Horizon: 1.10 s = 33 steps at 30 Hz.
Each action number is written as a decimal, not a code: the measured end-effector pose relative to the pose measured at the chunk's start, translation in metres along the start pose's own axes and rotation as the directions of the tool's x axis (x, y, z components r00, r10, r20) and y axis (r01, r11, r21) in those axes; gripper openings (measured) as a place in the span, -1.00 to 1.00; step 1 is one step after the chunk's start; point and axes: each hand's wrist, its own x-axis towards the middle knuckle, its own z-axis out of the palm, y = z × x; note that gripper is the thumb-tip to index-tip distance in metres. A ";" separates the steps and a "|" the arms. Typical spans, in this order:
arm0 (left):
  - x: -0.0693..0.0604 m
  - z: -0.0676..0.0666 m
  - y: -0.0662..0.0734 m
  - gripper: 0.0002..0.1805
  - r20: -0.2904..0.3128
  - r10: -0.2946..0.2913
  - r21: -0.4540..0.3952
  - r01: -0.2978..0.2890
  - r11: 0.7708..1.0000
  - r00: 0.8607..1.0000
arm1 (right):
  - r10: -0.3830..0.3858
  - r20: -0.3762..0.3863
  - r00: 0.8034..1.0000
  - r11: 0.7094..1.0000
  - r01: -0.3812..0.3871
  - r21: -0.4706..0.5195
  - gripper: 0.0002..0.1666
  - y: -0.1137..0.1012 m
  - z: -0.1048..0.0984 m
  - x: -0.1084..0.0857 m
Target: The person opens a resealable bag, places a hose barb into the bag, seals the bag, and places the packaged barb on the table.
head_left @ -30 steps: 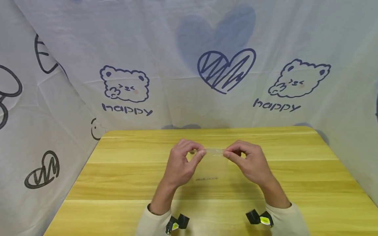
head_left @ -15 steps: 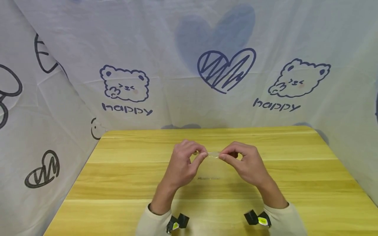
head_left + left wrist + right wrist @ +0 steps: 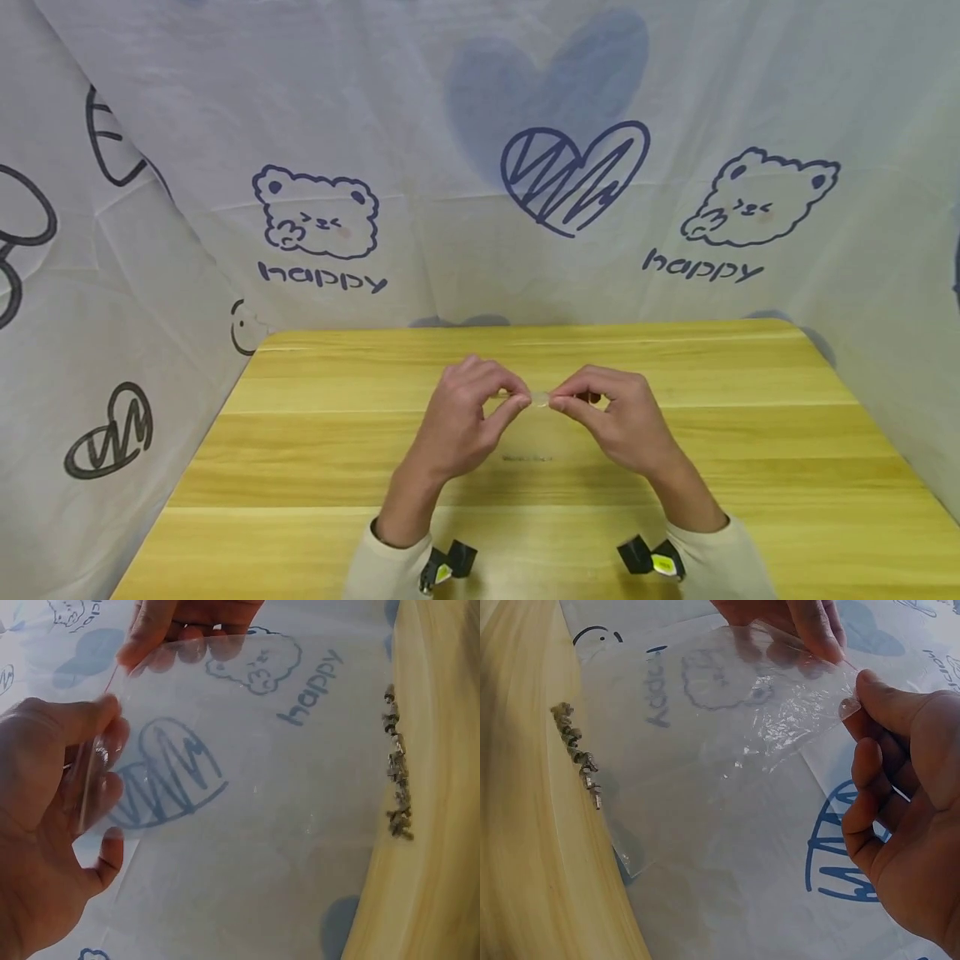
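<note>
A clear plastic zip bag (image 3: 247, 772) hangs upright between my two hands. Its top edge is pinched by the thumb and fingers of my left hand (image 3: 465, 421). On the other side, my right hand (image 3: 626, 425) pinches the same edge between thumb and index finger, a short gap from the left fingertips. A red line runs along the bag's mouth in the left wrist view. Along the bottom of the bag lies a row of several small metal pieces (image 3: 397, 769), too small to tell their exact kind. In the right wrist view the bag's upper part looks creased.
Below the hands is a light wood-grain table (image 3: 300, 467). White cloth (image 3: 420, 242) printed with blue hearts, bears and "happy" hangs behind the table and at its sides. Each sleeve carries a small black camera mount (image 3: 450, 562) near the wrist.
Both hands have come closer together along the bag's top edge, the right shifting left and slightly down. The stretch of edge between the fingertips has grown shorter.
</note>
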 end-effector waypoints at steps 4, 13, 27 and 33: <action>-0.001 0.002 -0.001 -0.92 -0.010 0.033 0.010 -0.033 0.999 0.999 | -0.007 0.006 1.000 1.000 0.007 -0.003 -0.95 0.000 0.002 -0.001; 0.000 0.007 0.003 -0.89 -0.026 0.029 0.036 -0.028 0.999 0.999 | -0.018 0.020 1.000 0.999 0.018 -0.029 -0.95 0.002 0.003 -0.001; -0.002 0.010 0.005 -0.90 0.002 0.036 0.075 -0.036 0.997 0.999 | -0.024 0.006 1.000 0.998 0.024 -0.060 -0.95 0.004 0.007 -0.001; -0.004 0.002 0.000 -0.88 0.039 -0.014 0.080 0.010 0.997 0.999 | -0.061 -0.026 0.998 0.994 0.058 -0.089 -0.92 0.003 0.004 -0.001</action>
